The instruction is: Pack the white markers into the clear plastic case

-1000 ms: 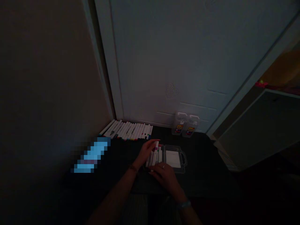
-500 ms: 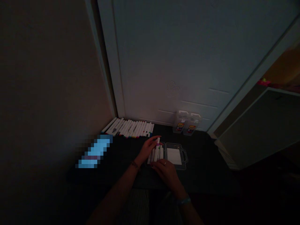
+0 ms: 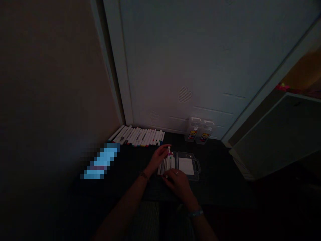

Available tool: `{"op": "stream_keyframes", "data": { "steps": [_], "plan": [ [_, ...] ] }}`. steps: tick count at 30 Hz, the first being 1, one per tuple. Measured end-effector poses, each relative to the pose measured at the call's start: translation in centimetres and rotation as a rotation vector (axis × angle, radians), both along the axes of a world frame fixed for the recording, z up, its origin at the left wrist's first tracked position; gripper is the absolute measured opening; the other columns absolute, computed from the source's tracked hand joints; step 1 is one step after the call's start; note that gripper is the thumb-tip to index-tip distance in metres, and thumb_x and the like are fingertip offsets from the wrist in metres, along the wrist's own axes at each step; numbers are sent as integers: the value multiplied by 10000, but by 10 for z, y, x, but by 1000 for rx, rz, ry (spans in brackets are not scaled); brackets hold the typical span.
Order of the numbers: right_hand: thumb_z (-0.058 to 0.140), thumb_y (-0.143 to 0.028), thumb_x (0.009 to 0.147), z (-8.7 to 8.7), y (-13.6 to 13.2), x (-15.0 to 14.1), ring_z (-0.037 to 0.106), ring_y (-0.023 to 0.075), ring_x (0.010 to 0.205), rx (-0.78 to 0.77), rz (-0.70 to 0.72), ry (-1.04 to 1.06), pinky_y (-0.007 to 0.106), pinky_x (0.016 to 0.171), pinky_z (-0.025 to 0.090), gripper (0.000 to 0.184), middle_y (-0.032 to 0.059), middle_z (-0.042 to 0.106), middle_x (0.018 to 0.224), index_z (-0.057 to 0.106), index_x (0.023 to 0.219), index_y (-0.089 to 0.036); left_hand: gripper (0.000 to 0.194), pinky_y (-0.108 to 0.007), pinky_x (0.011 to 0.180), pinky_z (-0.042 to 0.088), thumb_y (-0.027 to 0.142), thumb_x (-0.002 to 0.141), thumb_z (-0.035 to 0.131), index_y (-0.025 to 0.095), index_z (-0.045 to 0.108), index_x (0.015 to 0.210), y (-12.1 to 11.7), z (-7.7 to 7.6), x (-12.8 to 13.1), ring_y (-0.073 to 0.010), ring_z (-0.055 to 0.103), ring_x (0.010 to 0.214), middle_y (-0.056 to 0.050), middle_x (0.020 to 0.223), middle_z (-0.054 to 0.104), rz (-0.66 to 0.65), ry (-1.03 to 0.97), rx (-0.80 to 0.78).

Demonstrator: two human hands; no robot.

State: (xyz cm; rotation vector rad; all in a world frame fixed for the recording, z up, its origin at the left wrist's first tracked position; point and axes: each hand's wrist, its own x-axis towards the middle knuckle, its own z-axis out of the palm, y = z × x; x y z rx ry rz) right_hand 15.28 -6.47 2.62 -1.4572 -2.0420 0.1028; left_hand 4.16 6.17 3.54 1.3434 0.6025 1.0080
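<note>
A clear plastic case lies opened flat on the dark table, its left half holding a row of white markers. On top of that row is a white marker with a purple band. My left hand is closed around its far end, fingers bent over the case's left half. My right hand, a ring on one finger, pinches at the marker's near end and partly covers the case's lower edge. A white card fills most of the right half.
Several white markers with coloured ends lie side by side along the back left. Two clear cases with labels stand upright against the white panel. A bright pixelated patch is at the table's left. The room is dim.
Both hands stay at the left half of the case. My right fingers have shifted slightly at the marker's near end. Nothing else has visibly moved.
</note>
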Motion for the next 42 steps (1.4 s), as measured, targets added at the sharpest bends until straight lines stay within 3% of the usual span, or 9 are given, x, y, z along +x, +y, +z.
{"op": "stream_keyframes", "data": {
  "steps": [6,14,25,35,39,42],
  "plan": [
    [483,-302,912,-6,2,-2,606,195,826,-10,-27,-2,310,752,467,219,59,645,913,561,1095,-212,372,-195,582,418,376,818,572,196,570,1143,1,-1,-1,-114,527,683,-6,850,596,-5,-16,35],
    [454,-274,930,-4,1,-2,581,188,897,-50,36,68,312,809,478,235,53,594,955,580,1128,-250,510,-236,651,447,411,876,464,206,438,1342,-3,7,-4,-144,576,719,-44,932,671,-72,63,50],
    [478,-259,922,-2,1,-3,564,175,897,-94,24,106,289,813,464,174,41,570,946,600,1045,-243,461,-201,559,410,411,818,563,176,552,1215,1,1,-3,-124,545,650,-23,789,634,-9,36,6],
    [460,-262,925,-2,2,-1,572,174,843,-48,37,87,291,771,469,200,48,586,919,613,1052,-241,442,-217,602,447,407,804,587,178,565,1181,2,-1,-3,-141,601,684,-23,781,663,28,-15,-12],
    [449,-248,918,-4,2,6,573,176,878,42,-32,281,302,797,468,293,73,597,1022,546,1194,-232,389,-258,694,489,378,816,588,177,535,1145,4,-3,-3,-155,639,757,-52,874,691,76,-144,-55],
    [461,-286,909,-9,4,16,571,153,790,83,-221,548,281,741,481,320,78,606,1024,528,1207,-192,351,-312,786,494,350,804,618,185,508,1094,5,-4,-3,-177,659,838,-77,953,699,90,-224,-97]
  ]
}}
